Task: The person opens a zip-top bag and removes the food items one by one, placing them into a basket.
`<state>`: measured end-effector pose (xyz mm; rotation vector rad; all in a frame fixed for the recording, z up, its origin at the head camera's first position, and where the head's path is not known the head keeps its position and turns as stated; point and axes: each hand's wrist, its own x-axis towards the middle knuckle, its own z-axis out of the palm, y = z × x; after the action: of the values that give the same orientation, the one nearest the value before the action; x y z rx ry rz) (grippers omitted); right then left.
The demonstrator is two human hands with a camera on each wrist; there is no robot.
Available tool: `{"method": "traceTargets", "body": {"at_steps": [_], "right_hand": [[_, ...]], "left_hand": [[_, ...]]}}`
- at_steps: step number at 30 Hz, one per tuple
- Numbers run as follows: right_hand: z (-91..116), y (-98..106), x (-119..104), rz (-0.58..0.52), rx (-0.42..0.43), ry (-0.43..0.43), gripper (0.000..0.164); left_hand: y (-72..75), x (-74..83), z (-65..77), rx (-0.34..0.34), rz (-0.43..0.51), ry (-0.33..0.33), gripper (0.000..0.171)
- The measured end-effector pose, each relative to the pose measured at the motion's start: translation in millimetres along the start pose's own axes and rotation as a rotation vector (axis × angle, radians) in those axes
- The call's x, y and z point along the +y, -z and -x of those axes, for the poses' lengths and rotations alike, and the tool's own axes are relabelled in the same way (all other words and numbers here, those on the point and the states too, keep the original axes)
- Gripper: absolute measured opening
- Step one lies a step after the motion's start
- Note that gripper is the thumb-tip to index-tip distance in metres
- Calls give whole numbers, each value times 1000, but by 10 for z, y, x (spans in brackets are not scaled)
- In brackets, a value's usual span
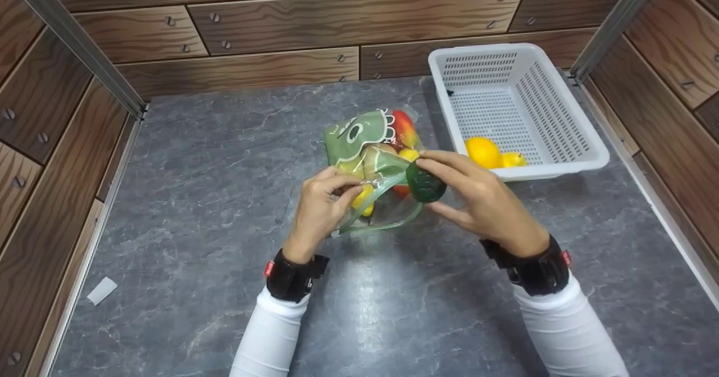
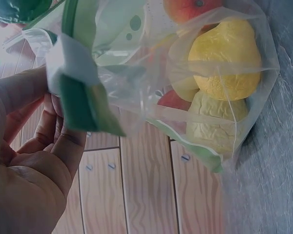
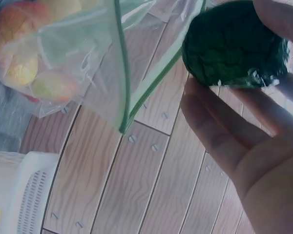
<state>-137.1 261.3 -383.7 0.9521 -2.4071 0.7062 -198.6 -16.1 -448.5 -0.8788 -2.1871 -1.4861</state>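
A green-printed clear zip bag (image 1: 355,146) lies mid-table with several fruits inside, among them a red-and-yellow mango (image 1: 403,128) and a yellow pear-shaped fruit (image 2: 227,58). My left hand (image 1: 321,205) pinches the bag's rim at the near left, between thumb and fingers. In my right hand (image 1: 486,200) is a dark green, bumpy avocado (image 1: 426,182), gripped between fingers and thumb right at the bag's mouth. From the right wrist view, the bag's green zip edges (image 3: 123,73) stand apart beside the avocado.
A white perforated basket (image 1: 590,146) stands at the back right, holding an orange (image 1: 483,152) and a yellow lemon (image 1: 513,159). A small white paper piece (image 1: 102,291) lies on the left of the grey marbled table (image 1: 196,242). Wood-patterned walls (image 1: 281,23) enclose the table's back and sides.
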Motion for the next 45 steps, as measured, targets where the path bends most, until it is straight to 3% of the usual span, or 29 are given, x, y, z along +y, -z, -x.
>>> {"method": "traceTargets", "body": {"at_steps": [9, 15, 31, 45], "right_hand": [[-16, -39, 239, 12, 199, -55, 67], [15, -47, 429, 13, 265, -103, 66], [163, 88, 890, 94, 282, -218, 63], [318, 289, 1197, 120, 228, -419, 62]], "left_hand": [[4, 10, -4, 1, -13, 2, 9], [-2, 20, -12, 1, -9, 1, 12], [-9, -1, -4, 9, -8, -12, 9], [0, 18, -10, 2, -12, 1, 8]]}}
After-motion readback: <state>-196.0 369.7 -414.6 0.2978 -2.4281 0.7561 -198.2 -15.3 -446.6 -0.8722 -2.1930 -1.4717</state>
